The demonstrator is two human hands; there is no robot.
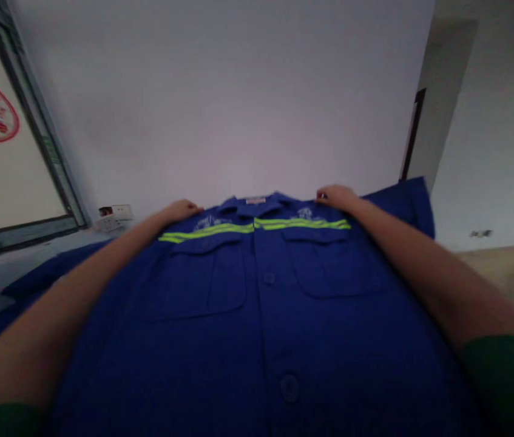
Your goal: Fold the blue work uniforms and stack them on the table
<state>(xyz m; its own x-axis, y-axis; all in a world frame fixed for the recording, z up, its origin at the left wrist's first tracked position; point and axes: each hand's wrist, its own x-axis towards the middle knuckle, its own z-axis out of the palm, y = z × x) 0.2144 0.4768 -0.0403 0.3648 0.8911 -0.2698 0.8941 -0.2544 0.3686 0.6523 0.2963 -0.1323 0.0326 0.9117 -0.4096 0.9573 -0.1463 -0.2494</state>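
A dark blue work shirt (211, 346) with yellow-green stripes, two chest pockets and buttons down the front fills the lower middle of the head view. Its collar lies at the far end, with a small label inside. My left hand (181, 210) is closed on the shoulder left of the collar. On the other shoulder, my right hand (336, 197) pinches the fabric between thumb and fingers. Beyond my right hand, one short sleeve sticks out to the right. Both arms reach along the sides of the shirt.
More dark blue cloth (51, 273) lies at the left, under a window (15, 121) with a red decoration. A white wall (220, 97) rises behind the shirt. A wall socket (122, 212) is at the left, and pale floor (502, 279) shows at the right.
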